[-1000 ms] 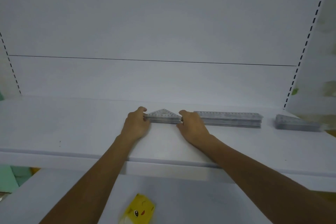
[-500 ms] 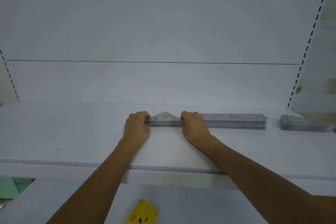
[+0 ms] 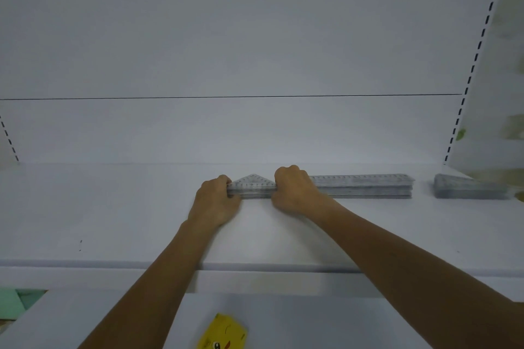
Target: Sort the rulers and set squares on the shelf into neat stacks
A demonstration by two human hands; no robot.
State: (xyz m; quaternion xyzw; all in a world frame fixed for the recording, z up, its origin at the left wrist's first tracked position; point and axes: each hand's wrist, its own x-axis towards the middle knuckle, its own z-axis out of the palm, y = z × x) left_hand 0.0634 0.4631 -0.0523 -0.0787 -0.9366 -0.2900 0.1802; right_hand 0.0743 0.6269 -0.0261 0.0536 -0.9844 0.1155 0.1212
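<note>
Both hands, the left hand [image 3: 216, 201] and the right hand [image 3: 293, 191], are gripping the set square stack [image 3: 251, 186] at its ends, just left of the ruler stack [image 3: 365, 186], and uneven squeezing is perhaps risking fanning the slippery plastic pieces.

stacks on shelf [image 3: 113, 221]: 3 = set squares [image 3: 253, 188], rulers [image 3: 365, 185], unclear stack [image 3: 465, 188] at right | hands: 2 = left hand [image 3: 215, 201], right hand [image 3: 295, 190] | yellow pack [image 3: 222, 333] near: 1
</note>
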